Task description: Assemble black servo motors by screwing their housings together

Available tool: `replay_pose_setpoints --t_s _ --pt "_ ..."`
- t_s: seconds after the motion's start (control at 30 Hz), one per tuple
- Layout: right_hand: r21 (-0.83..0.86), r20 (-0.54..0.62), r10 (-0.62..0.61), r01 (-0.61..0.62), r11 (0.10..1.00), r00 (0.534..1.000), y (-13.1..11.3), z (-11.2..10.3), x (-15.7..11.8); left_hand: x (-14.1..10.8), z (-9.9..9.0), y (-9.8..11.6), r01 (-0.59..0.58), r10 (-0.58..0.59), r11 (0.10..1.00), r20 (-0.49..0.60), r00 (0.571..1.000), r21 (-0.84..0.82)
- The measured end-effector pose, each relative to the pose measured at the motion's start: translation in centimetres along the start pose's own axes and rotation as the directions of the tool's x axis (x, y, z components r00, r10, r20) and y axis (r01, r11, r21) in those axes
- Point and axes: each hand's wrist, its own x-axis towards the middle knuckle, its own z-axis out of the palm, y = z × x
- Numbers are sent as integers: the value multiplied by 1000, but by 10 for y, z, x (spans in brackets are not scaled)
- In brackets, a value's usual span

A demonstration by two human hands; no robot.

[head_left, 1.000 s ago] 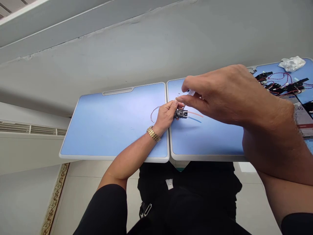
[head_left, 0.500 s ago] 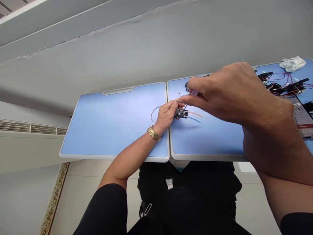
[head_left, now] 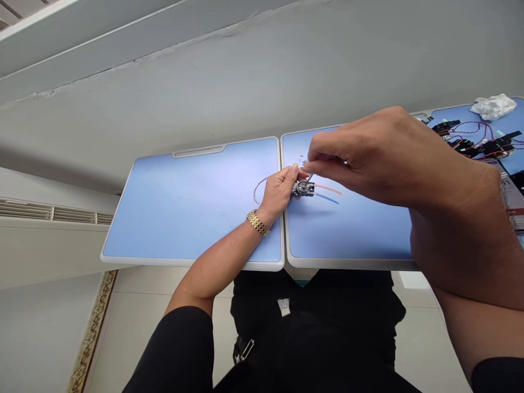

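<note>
My left hand [head_left: 278, 191], gold link watch [head_left: 257, 224] on the wrist, pinches a small black component with a round silver part [head_left: 303, 189], held over the right light-blue desk panel [head_left: 347, 234]. A pink wire [head_left: 328, 189] and a blue wire [head_left: 327, 198] trail from it. My right hand [head_left: 368, 158] has its fingertips pressed together just above the component; cannot tell what they pinch. Black wired parts [head_left: 477, 143] lie far right.
</note>
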Motion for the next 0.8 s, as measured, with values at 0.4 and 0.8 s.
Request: replay_pose_setpoints --t_s 0.4,0.8 --pt "15 5 -51 51 999 999 2 5 -5 1 -1 -5 -21 22 997 11 1000 -68" --pt "-79 -120 102 -112 991 987 3 6 -1 1 0 -2 -10 10 998 5 1000 -67"
